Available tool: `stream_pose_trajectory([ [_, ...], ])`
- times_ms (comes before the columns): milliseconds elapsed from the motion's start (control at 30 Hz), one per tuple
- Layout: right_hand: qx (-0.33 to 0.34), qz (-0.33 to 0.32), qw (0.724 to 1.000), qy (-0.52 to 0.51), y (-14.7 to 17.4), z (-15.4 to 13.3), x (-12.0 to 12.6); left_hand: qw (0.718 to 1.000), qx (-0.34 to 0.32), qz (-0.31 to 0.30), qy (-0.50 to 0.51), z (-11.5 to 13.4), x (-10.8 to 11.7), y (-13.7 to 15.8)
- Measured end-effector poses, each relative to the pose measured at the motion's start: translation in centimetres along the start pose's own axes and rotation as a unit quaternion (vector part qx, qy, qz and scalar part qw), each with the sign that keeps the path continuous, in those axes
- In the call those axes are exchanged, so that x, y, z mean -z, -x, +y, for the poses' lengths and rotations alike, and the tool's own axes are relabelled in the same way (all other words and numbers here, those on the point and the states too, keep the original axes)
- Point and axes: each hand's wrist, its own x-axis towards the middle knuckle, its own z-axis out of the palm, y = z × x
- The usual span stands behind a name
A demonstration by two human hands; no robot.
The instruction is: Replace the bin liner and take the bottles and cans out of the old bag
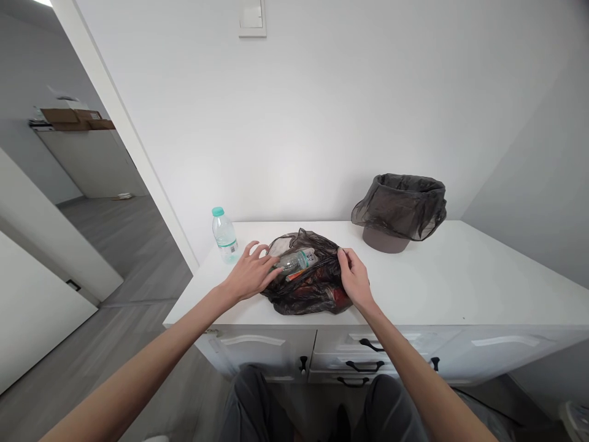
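Note:
A dark, thin plastic bag (309,288) lies on the white countertop (460,282), holding a clear bottle with a teal cap (294,262) and some red and orange packaging. My left hand (250,274) rests at the bag's left edge, its fingers spread and reaching into the opening toward the bottle inside. On the bag's right edge, my right hand (353,276) pinches the plastic. A second clear bottle with a teal cap (224,235) stands upright just left of my left hand.
A small bin lined with a dark bag (399,212) stands at the back right of the counter against the wall. Below the top are drawers with black handles (363,366). On the left, a doorway opens onto a grey floor.

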Motion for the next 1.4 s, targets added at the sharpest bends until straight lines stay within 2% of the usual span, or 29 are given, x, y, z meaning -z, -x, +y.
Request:
stream_pose_trajectory([
  [167,-0.006,0.003,1.0,0.005,-0.1,0.3,0.0,0.997,0.032,-0.003,-0.067,-1.7,-1.3,1.2],
  [267,-0.005,-0.002,1.0,0.004,-0.1,0.4,-0.1,0.995,0.051,-0.028,-0.078,-1.4,-2.1,1.0],
  [433,0.003,-0.001,1.0,0.008,-0.1,0.7,0.0,0.992,0.093,-0.073,-0.04,-0.5,-4.2,-0.2],
  [567,0.001,0.005,1.0,0.0,-0.4,0.6,-0.1,0.994,0.106,-0.026,0.0,-1.3,-4.9,-0.1],
  [633,0.0,0.005,1.0,0.0,-0.5,0.4,-0.2,0.993,0.111,0.006,0.04,-2.1,-3.9,0.7],
  [700,0.003,0.006,1.0,0.003,-0.5,0.3,-0.2,0.987,0.133,0.035,0.089,-2.8,-1.8,1.8],
  [800,0.009,0.003,1.0,0.003,-0.5,0.2,-0.2,0.96,0.212,0.104,0.148,-3.5,2.3,3.8],
  [967,0.01,-0.002,1.0,0.0,-0.3,0.1,-0.2,0.867,0.361,0.266,0.217,-4.3,7.7,6.5],
  [1067,0.006,0.0,1.0,-0.007,-0.2,0.1,-0.1,0.812,0.403,0.33,0.262,-5.4,9.3,7.5],
  [1133,0.004,0.0,1.0,-0.009,-0.1,0.1,-0.1,0.79,0.422,0.356,0.267,-6.1,9.9,8.0],
  [1233,0.003,0.002,1.0,-0.008,-0.1,0.1,-0.1,0.781,0.446,0.362,0.246,-6.4,10.5,8.1],
  [1400,-0.008,0.002,1.0,-0.008,0.1,0.0,0.0,0.814,0.465,0.294,0.188,-5.8,10.1,7.3],
])
